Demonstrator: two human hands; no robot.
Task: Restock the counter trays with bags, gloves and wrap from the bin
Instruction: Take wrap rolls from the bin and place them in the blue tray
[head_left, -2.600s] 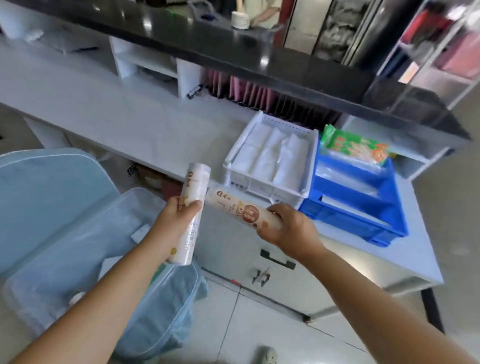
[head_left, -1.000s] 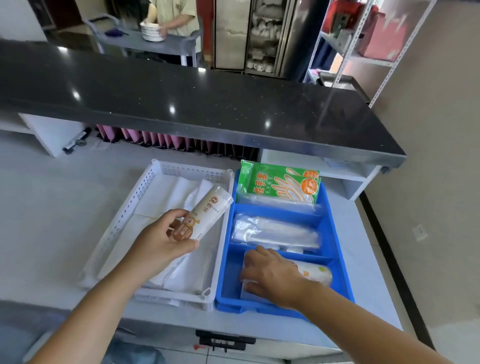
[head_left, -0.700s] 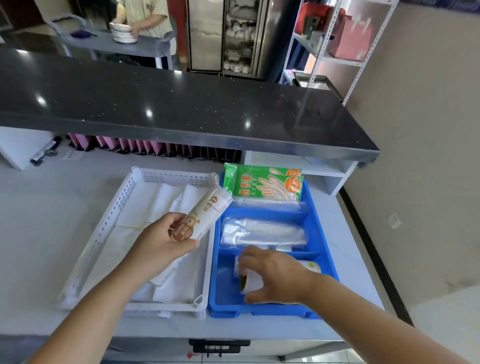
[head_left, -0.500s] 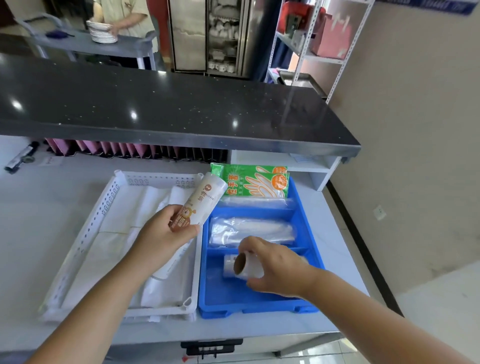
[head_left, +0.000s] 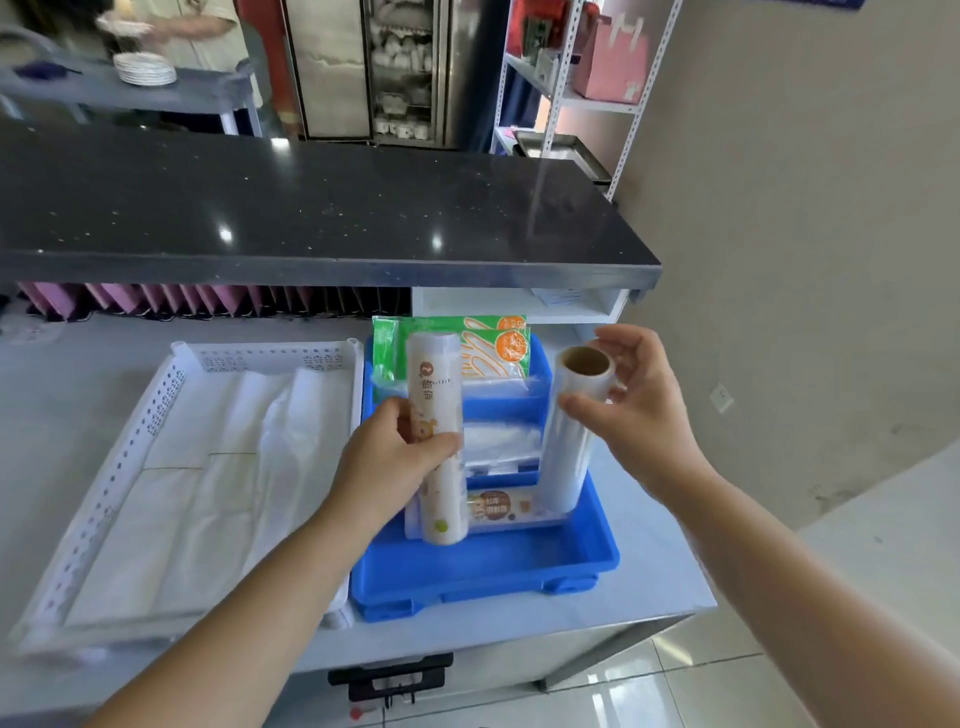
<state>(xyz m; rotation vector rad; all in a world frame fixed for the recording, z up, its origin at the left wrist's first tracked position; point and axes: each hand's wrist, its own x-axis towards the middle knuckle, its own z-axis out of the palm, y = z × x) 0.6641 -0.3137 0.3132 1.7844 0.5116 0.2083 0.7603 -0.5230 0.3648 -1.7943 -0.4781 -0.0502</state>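
1. Over the front compartment of the blue plastic tray (head_left: 483, 571), two rolls stand nearly upright, one in each hand. The left hand (head_left: 384, 467) has a white printed roll of wrap (head_left: 435, 384), and the right hand (head_left: 644, 415) has a clear film roll on a brown cardboard core (head_left: 571, 441).
2. The left fingers (head_left: 441, 447) are curled round the middle of the printed roll. The right thumb and fingertips pinch the clear roll just below its open top end.
3. The clear roll's lower end dips into the front compartment, at the right end of a third, labelled roll (head_left: 498, 506) lying crosswise there. Whether the two touch cannot be told.
4. Both held rolls have their long axes vertical, while the compartment and the lying roll run left to right. Each held roll would therefore need tipping about a quarter turn to lie flat. The right hand's roll sits lower and looks the likelier to go down first.
5. Behind, the middle compartment holds clear plastic bags (head_left: 498, 436), and a green glove packet (head_left: 488, 343) leans at the back.
6. A white perforated tray (head_left: 156, 405) of folded white bags sits just beside the blue one on the pale table (head_left: 649, 597).
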